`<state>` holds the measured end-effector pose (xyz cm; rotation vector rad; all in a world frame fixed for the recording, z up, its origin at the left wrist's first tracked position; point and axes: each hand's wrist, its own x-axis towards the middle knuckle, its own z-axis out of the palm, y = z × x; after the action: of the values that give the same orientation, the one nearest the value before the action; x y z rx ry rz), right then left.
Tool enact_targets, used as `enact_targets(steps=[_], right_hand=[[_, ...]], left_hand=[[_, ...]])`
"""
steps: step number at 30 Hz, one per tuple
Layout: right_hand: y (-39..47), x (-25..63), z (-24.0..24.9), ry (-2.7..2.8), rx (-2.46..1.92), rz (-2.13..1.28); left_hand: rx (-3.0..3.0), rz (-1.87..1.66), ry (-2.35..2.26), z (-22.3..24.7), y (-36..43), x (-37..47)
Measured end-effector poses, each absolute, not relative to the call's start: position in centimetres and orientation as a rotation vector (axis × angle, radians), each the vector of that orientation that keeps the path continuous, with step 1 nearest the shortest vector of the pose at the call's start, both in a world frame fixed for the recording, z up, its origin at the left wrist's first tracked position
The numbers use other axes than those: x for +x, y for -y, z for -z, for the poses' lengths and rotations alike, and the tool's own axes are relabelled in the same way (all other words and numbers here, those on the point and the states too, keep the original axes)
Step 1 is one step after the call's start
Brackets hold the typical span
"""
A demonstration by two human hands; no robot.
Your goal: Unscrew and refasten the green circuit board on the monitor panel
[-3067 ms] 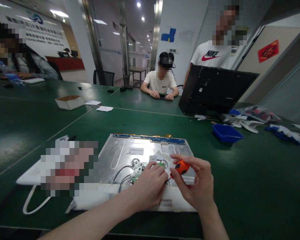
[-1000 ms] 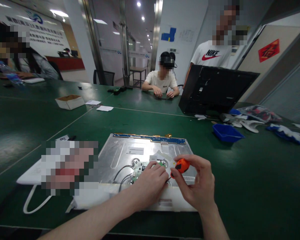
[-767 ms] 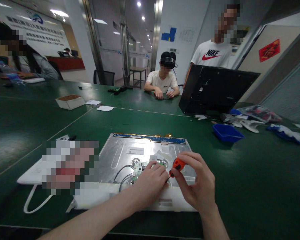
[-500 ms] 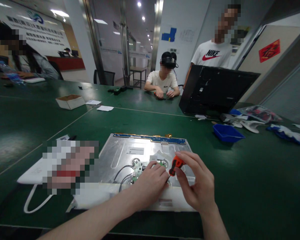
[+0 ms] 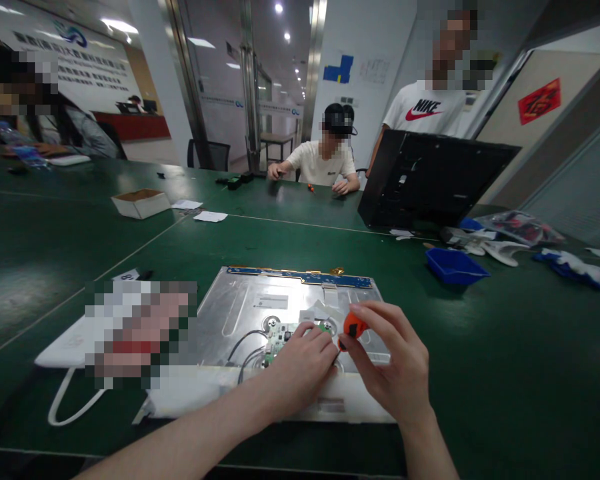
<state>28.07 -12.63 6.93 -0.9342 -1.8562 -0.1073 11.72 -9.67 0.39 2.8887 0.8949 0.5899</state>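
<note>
A silver metal panel [image 5: 240,300] lies on the green table, with a blue circuit strip [image 5: 300,277] along its far edge. Between the thumb and fingers of my right hand [image 5: 393,353] is an orange and black screwdriver [image 5: 354,325], tilted down toward the panel. My left hand [image 5: 307,357] rests over a small green circuit board [image 5: 279,335], its fingers bent beside the screwdriver's lower end. What those fingertips hold, if anything, is hidden. Black cables [image 5: 243,343] run from the board's left side.
Left of the panel lies a white device [image 5: 65,340] with a white cable. A blue tray [image 5: 455,265], gloves [image 5: 573,267] and a black monitor casing [image 5: 430,180] are at the right. An open box [image 5: 140,203] stands at the far left. People are across the table.
The screwdriver handle has turned in my right hand's fingers; my left hand has stayed in place. Across the table, a seated person's hand has moved left, and an orange tool now shows on the table.
</note>
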Motion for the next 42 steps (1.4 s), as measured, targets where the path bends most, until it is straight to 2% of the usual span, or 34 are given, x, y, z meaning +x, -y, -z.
enact_targets(steps=[11, 17, 42], right_hand=[[12.7, 28.2, -6.5, 1.843, -0.914, 0.002], [12.6, 28.1, -6.8, 1.822, -0.959, 0.136], [12.8, 28.1, -5.9, 1.773, -0.958, -0.049]], left_hand=[[2.896, -0.528, -0.898, -0.6, 9.6, 11.7], [2.878, -0.548, -0.912, -0.7, 9.7, 11.7], [2.855, -0.526, -0.867, -1.1, 9.8, 11.5]])
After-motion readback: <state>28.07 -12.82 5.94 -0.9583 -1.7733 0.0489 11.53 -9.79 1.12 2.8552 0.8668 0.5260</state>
